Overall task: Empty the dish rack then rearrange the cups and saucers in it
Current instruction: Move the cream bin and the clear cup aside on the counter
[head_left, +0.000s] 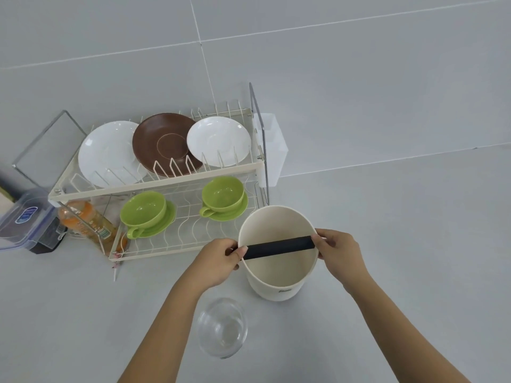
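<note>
Both hands hold the cream tub by the black bar that runs across its top. The left hand pinches one end of the bar with thumb and fingers, and the right hand grips the other end at the rim — one hand on each side, so the tub stays level and does not tip. The tub looks empty inside. I cannot tell if it is resting on the grey floor or just lifted off it. It sits just beside the rack's front right corner, so I think it is being moved out of the way, or set near to take things. Close to the person, between the arms, is a clear glass bowl, out of the rack. The rack is not empty yet. On its top shelf three saucers lean in the slots — a white one, a brown one and another white one — propped by the wires so they do not slide. On the low shelf two green cups, a left one and a right one, each sit on a green saucer, well apart. To the left of the rack lie an orange bottle and a clear box with a lid. A white holder hangs on the right end of the rack.
</note>
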